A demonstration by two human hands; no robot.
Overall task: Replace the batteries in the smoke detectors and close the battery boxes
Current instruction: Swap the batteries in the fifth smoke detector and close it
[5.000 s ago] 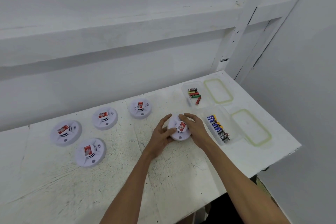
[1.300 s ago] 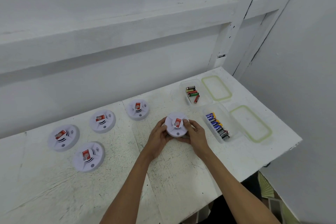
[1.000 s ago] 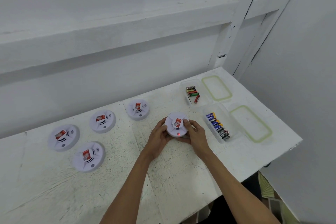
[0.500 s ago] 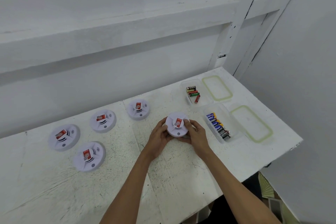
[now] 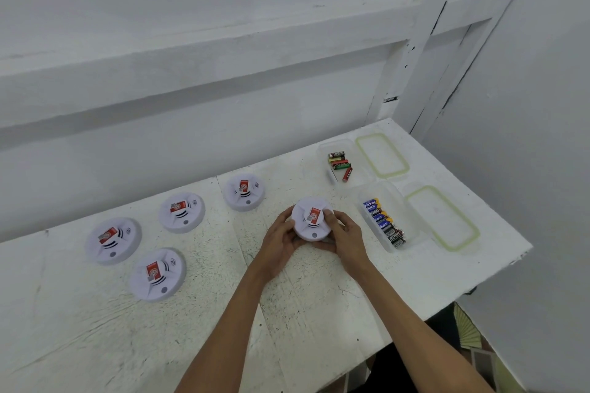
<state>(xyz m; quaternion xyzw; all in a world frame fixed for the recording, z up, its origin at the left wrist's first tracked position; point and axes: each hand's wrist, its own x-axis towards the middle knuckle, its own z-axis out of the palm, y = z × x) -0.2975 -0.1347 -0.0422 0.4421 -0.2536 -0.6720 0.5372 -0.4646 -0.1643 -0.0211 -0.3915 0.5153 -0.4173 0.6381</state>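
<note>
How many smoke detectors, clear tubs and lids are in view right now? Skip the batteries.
Smoke detectors: 5
Clear tubs: 2
Lids: 2
Total: 9

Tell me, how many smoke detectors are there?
5. The held detector sits between the left hand and right hand. On the table to its left: far detector, middle detector, leftmost detector, near detector.

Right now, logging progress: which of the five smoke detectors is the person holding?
The rightmost detector, beside the tub of blue batteries: left hand and right hand grip its sides; the rest lie untouched.
</note>
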